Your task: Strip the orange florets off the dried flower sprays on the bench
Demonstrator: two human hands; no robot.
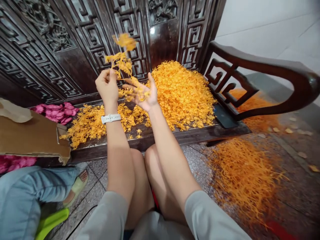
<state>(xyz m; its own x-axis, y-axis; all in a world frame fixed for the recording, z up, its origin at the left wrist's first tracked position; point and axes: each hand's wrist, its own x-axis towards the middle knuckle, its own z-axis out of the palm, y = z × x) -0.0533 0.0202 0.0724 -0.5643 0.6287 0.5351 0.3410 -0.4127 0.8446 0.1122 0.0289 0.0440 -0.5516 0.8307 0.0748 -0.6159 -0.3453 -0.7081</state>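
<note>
"What's the shot?"

"My left hand pinches a loose strand of orange sprigs. The strand runs upward from my fingers, leaning toward the carved back panel, and a blurred clump hangs above it."

"And the other hand?"

"My right hand is open, fingers spread and palm up, with a few sprigs lying across it, not gripped."

"Where's the rest?"

"A big heap sits on the seat of a dark wooden settee, spreading to its front edge. A second heap lies on the tiled floor. The sprigs look thin, dry and branching."

"Around you?"

"A white watch on my left wrist. Cardboard and pink cloth lie to my left, near a co-worker's jeans-clad leg."
</note>
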